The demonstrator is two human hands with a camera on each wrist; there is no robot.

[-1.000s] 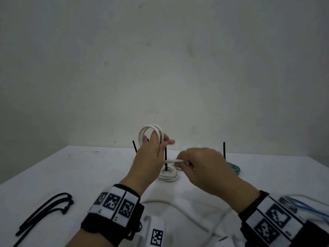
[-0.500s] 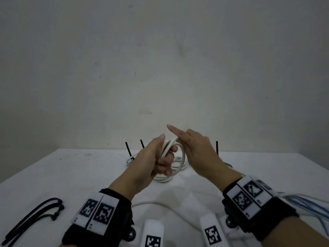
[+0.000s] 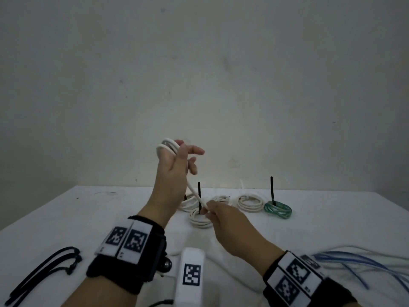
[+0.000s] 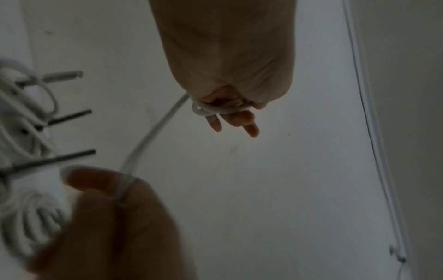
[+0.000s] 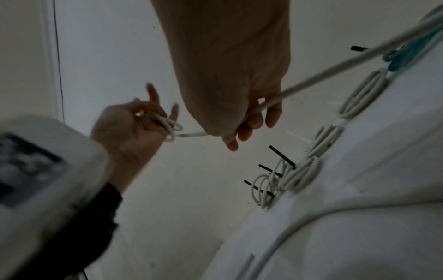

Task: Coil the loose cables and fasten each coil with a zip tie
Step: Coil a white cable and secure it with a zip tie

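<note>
Loops of white cable [image 3: 166,145] wrap the raised left hand [image 3: 174,171] mid-frame, the right hand [image 3: 223,214] pinching its strand, which only the right-wrist view shows running on upper right.

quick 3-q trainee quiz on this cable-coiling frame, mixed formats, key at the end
1. True or false: the left hand holds the white cable coil raised above the table.
2. Which hand pinches the cable's free run leading down from that coil? A) left B) right C) neither
3. Fill in: the only finished coil that is not white is ____, and a black zip tie stands up from it.

Key
1. True. The loops sit around the left hand's fingers, well clear of the surface.
2. B. The right hand grips the strand low, above the finished white coils.
3. Green; the green coil lies at the right end of the row.
</note>
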